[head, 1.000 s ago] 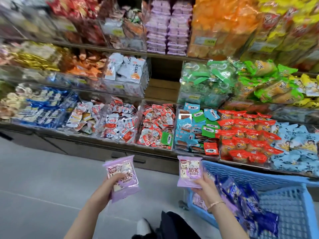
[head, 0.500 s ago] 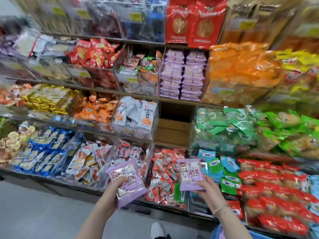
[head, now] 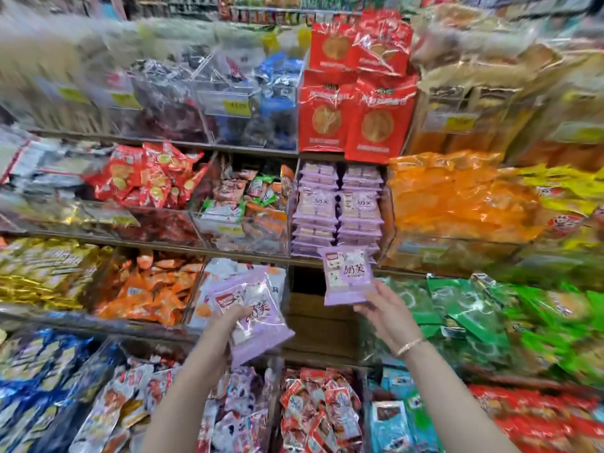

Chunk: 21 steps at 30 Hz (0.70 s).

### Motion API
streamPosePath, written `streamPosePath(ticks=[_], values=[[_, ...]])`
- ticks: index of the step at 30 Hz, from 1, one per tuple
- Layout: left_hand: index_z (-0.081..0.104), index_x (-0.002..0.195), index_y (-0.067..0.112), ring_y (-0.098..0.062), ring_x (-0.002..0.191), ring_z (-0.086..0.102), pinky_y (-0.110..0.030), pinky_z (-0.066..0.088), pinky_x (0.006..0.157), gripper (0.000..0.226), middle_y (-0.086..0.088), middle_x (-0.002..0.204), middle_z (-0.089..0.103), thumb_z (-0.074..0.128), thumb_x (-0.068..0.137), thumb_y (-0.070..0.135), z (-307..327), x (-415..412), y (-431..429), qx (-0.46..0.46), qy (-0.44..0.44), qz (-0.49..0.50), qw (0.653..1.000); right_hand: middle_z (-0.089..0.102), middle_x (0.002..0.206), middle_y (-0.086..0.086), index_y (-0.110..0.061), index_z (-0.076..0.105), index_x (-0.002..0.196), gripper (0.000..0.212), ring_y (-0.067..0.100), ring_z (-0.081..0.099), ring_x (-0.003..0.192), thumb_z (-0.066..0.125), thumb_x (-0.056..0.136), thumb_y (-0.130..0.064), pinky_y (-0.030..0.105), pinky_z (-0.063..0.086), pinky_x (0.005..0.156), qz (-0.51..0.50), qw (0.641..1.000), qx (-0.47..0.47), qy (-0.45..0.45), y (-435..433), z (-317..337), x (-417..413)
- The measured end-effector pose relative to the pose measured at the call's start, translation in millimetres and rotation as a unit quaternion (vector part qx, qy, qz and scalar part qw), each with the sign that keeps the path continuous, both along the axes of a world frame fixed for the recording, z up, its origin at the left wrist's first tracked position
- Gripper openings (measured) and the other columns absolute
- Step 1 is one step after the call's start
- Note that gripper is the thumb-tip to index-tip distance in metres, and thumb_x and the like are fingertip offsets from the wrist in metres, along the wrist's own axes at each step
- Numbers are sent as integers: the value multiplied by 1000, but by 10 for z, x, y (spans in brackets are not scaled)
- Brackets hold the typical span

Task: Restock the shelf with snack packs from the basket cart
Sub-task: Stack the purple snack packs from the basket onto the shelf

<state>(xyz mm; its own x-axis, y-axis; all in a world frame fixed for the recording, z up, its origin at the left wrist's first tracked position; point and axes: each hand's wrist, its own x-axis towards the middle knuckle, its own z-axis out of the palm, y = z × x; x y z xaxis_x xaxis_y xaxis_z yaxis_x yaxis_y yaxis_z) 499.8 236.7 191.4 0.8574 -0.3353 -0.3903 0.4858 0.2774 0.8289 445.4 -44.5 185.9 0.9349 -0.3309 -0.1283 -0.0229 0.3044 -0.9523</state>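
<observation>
My left hand [head: 228,322] grips a purple snack pack [head: 253,313], tilted, in front of the middle shelves. My right hand [head: 382,307] holds a second purple snack pack [head: 348,276] upright by its lower edge. That pack is just below a clear shelf bin [head: 385,220] holding two stacks of the same purple packs [head: 338,207]. Under the bin is a bare wooden shelf gap [head: 322,318]. The basket cart is out of view.
Shelves full of snacks surround the hands: orange packs [head: 457,197] right of the purple bin, red bags [head: 356,103] above it, green packs [head: 474,315] at lower right, mixed packs in a clear bin [head: 242,210] to its left.
Both hands rose with their purple packs toward the purple bin. The view tilted up, so the blue cart and the floor dropped out of sight.
</observation>
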Motion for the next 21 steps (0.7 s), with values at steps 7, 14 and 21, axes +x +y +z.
streamPosePath(ticks=[7, 14, 21], values=[[70, 59, 22, -22, 77, 69, -38, 58, 78, 4, -2, 81, 71, 67, 60, 25, 448, 544, -179, -27, -47, -35, 998, 61, 98, -3, -22, 41, 134, 47, 6, 63, 70, 54, 92, -7, 24, 54, 68, -44, 994, -76, -68, 4, 703, 753], [66, 68, 21, -12, 70, 66, -31, 52, 71, 15, 10, 69, 66, 63, 82, 18, 483, 845, -146, -15, -63, -53, 996, 52, 121, 5, -14, 39, 135, 42, 7, 64, 68, 50, 95, -11, 15, 53, 58, -97, 975, -198, -13, 106, 1117, 1471], [61, 105, 10, -25, 99, 59, -49, 44, 100, 65, -8, 107, 60, 75, 48, 37, 373, 965, -136, 5, -34, -61, 998, 50, 118, 15, -1, 52, 113, 29, 28, 47, 109, 48, 93, -22, 35, 39, 90, -64, 757, -633, 148, 34, 1045, 1820]])
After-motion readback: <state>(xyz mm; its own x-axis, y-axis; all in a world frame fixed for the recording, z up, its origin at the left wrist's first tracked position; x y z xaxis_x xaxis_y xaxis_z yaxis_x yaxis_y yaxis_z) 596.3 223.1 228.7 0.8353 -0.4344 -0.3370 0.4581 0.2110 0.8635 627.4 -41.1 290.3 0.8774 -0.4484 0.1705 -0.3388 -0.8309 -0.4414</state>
